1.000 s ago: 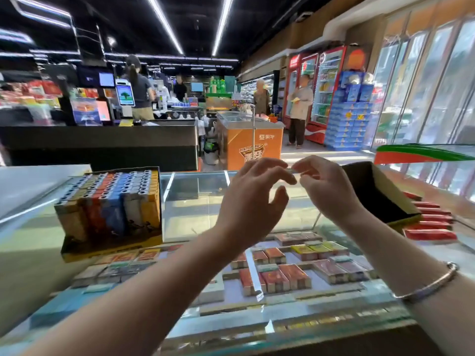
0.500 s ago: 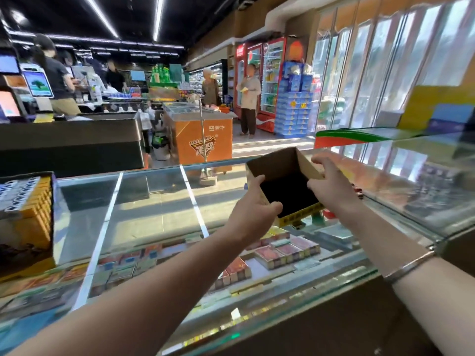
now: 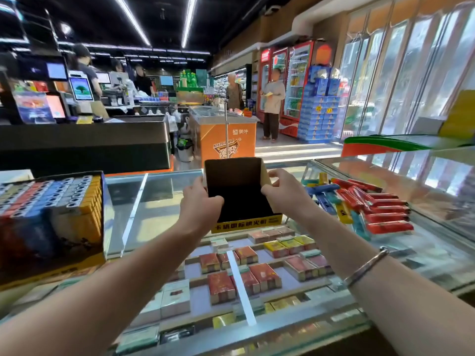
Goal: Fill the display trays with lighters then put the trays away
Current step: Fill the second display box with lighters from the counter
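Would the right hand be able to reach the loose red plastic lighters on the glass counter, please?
Probably yes, once free: the red lighters lie uncovered just beside the right hand, but it currently grips the empty black cardboard tray.

Single wide-angle view, worn on the head, facing forward and slightly down across the glass desk (image 3: pixel 164 201) filling the lower frame. Close to the forearms reaching in from the bottom corners; shop aisle and coolers far off across the upper half.
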Available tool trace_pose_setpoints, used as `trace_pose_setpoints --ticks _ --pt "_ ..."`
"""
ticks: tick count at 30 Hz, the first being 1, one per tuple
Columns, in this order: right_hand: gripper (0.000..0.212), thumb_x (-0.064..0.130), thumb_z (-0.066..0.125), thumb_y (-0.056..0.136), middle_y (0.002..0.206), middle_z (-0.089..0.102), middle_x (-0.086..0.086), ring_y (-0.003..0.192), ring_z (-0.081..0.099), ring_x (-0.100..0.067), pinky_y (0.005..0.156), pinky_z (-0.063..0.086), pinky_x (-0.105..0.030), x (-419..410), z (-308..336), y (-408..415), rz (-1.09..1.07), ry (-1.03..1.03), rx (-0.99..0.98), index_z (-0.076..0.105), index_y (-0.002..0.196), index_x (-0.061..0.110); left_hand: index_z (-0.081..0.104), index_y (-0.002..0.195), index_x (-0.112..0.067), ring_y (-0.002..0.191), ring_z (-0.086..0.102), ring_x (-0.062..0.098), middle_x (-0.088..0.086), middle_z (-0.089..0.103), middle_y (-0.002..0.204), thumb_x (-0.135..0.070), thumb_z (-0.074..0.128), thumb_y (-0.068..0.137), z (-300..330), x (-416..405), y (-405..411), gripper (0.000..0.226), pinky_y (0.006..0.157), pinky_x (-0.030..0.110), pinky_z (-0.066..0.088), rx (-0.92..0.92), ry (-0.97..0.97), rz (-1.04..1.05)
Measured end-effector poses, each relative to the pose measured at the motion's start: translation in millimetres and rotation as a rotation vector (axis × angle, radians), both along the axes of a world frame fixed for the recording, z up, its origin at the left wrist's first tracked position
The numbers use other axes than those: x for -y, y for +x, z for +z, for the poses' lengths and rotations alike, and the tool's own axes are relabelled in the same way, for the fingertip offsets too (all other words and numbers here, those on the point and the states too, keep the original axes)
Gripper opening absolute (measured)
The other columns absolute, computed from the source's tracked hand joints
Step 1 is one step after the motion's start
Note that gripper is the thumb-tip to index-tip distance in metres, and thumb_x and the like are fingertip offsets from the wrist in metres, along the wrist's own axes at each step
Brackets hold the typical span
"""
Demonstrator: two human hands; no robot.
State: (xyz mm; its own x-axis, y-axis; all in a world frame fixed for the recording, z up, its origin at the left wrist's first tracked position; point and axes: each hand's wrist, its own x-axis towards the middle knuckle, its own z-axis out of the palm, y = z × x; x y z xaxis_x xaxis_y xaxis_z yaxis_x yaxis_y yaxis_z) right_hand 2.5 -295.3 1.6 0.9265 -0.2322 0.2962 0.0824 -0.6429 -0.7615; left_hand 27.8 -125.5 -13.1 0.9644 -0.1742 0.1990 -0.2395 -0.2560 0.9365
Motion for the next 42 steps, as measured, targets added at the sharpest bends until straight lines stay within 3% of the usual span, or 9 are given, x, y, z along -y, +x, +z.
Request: trace_pose_setpoints --ticks 7,11,13,16,21,25,32,36,42 --pt "0.037 0.026 0.05 0.092 0.092 0.056 -0.001 0.075 0.054 -0.01 0.057 0.039 -0.021 -2.5 -10.8 5.9 -0.047 -0.048 0.037 0.049 0.126 0.011 0.034 0.136 -0.014 0.109 0.05 0.027 0.011 0.036 0.131 0.005 0.047 0.08 -15.6 -10.3 15.7 0.06 0.092 0.037 0.049 -0.055 0.043 0.022" --pt "0.034 0.026 0.053 0.09 0.104 0.064 -0.013 0.092 0.059 -0.025 0.076 0.044 -0.033 17.5 5.3 -3.4 -0.197 -0.259 0.062 0.059 0.115 0.004 0.033 0.137 -0.013 0.103 0.052 0.025 0.005 0.029 0.132 0.001 0.052 0.083 -19.1 -8.9 14.9 0.059 0.088 0.041 0.052 0.004 0.11 0.007" --pt "0.028 0.024 0.056 0.087 0.098 0.064 -0.014 0.091 0.059 -0.027 0.079 0.047 -0.037 32.9 18.7 -11.7 -0.186 -0.442 -0.136 0.063 0.1 0.001 0.032 0.137 -0.015 0.1 0.052 0.023 0.004 0.028 0.131 0.0 0.053 0.083 -21.5 -7.7 13.3 0.06 0.084 0.04 0.054 0.033 0.119 0.01" --pt "0.017 0.024 0.063 0.084 0.077 0.055 -0.002 0.068 0.051 -0.015 0.057 0.041 -0.026 47.4 32.8 -31.9 -0.115 -0.617 -0.514 0.055 0.09 0.01 0.029 0.139 -0.018 0.096 0.047 0.019 0.002 0.027 0.129 0.0 0.054 0.083 -23.4 -7.3 11.8 0.064 0.077 0.031 0.054 0.072 0.119 0.003" --pt "0.028 0.019 0.068 0.079 0.08 0.051 0.001 0.066 0.048 -0.01 0.051 0.037 -0.021 52.4 28.9 -46.4 -0.071 -0.782 -0.703 0.047 0.098 0.015 0.025 0.139 -0.021 0.099 0.04 0.019 0.002 0.024 0.127 0.004 0.055 0.08 -23.2 -5.9 5.3 0.071 0.078 0.029 0.052 0.081 0.107 0.011" --pt "0.033 0.01 0.063 0.079 0.083 0.052 -0.001 0.068 0.051 -0.01 0.051 0.036 -0.02 49.9 21.0 -44.2 0.028 -0.76 -0.705 0.046 0.107 0.014 0.022 0.136 -0.024 0.106 0.032 0.019 0.002 0.023 0.126 0.013 0.049 0.076 -23.4 -6.5 -1.6 0.076 0.078 0.025 0.043 0.127 0.092 0.076" --pt "0.028 0.003 0.047 0.085 0.094 0.055 -0.006 0.072 0.047 -0.011 0.057 0.034 -0.023 36.7 -1.6 -28.5 0.075 -0.764 -0.563 0.048 0.112 0.01 0.022 0.128 -0.028 0.092 0.036 0.018 -0.002 0.021 0.111 0.013 0.044 0.073 -23.9 -10.6 1.8 0.072 0.055 0.017 0.032 0.143 0.101 0.138" --pt "0.036 0.011 0.048 0.084 0.115 0.049 -0.013 0.107 0.045 -0.028 0.084 0.043 -0.039 33.3 -6.2 -9.9 -0.128 -0.961 -0.364 0.048 0.119 0.006 0.023 0.125 -0.027 0.087 0.037 0.019 0.0 0.023 0.112 0.011 0.044 0.073 -23.1 -15.3 7.9 0.068 0.055 0.021 0.036 0.133 0.102 0.169" --pt "0.046 0.013 0.048 0.083 0.127 0.037 -0.014 0.119 0.034 -0.03 0.1 0.032 -0.046 37.9 -4.6 16.1 -0.116 -0.977 -0.443 0.032 0.126 0.005 0.026 0.125 -0.027 0.094 0.037 0.019 -0.002 0.022 0.115 0.011 0.046 0.073 -22.5 -23.8 17.4 0.067 0.057 0.02 0.037 0.113 0.079 0.206"
